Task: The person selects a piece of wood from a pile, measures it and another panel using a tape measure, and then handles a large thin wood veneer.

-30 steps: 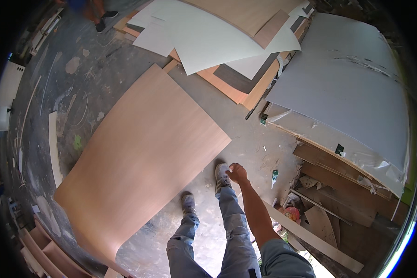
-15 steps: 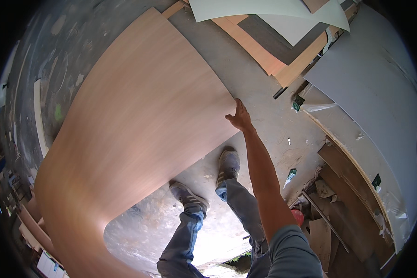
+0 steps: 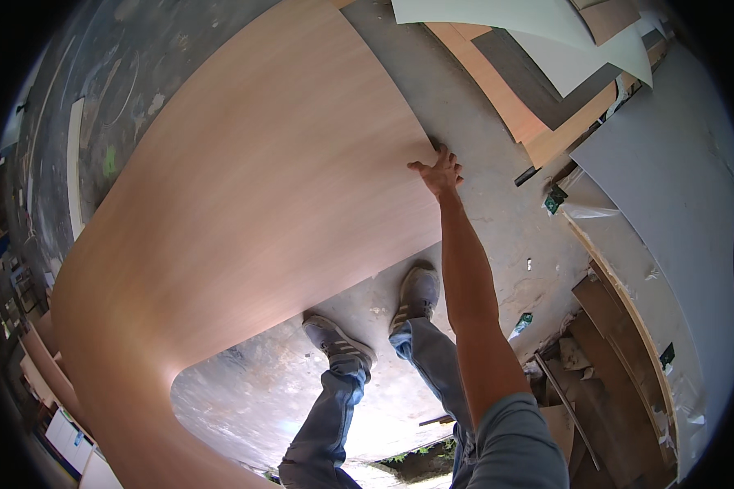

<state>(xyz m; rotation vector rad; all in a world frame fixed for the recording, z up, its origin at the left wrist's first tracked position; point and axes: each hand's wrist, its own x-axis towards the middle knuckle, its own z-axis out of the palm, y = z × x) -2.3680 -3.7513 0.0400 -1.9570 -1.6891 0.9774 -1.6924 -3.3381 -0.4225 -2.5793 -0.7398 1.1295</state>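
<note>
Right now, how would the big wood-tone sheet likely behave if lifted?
The wood-tone sheet is probably floppy, since its lower-left end sweeps round in a bend. Its edge looks thin, so it may be light for its size.

Lt-brn panel (image 3: 261,179), faint wood-grain streaks. R of panel: gry sheet (image 3: 669,179). Below panel: blue jeans (image 3: 322,432), gry shoes (image 3: 421,287) w/ wht stripes. L of panel: gry floor (image 3: 143,53), grn patch (image 3: 110,160).

your right hand (image 3: 440,173) has its fingers (image 3: 455,162) spread at the wood-toned sheet's (image 3: 253,179) right edge; a white sheet (image 3: 575,69) lies far right.
</note>
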